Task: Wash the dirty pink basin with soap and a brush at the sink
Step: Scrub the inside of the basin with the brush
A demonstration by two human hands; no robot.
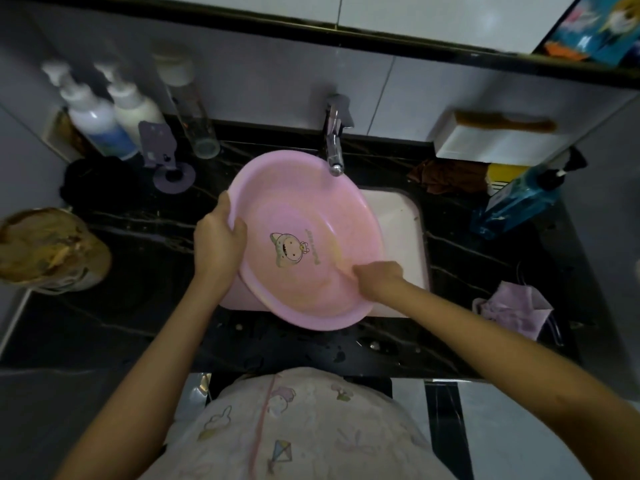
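Observation:
The pink basin (298,202) with a cartoon print on its bottom lies tilted over the white sink (394,216), its far rim under the tap (334,147). No water runs from the tap. My left hand (216,244) grips the basin's left rim, thumb inside. My right hand (379,277) is inside the basin at its lower right wall, fingertips pressed on the plastic, and I see nothing held in it. A brown brush (502,121) lies on a white box at the back right.
Two white pump bottles (93,123) and a clear bottle stand at the back left. A blue bottle (512,206) and a brown cloth (446,176) are right of the sink. A pink cloth (512,313) lies on the black counter's right side. A round brownish container (45,247) sits far left.

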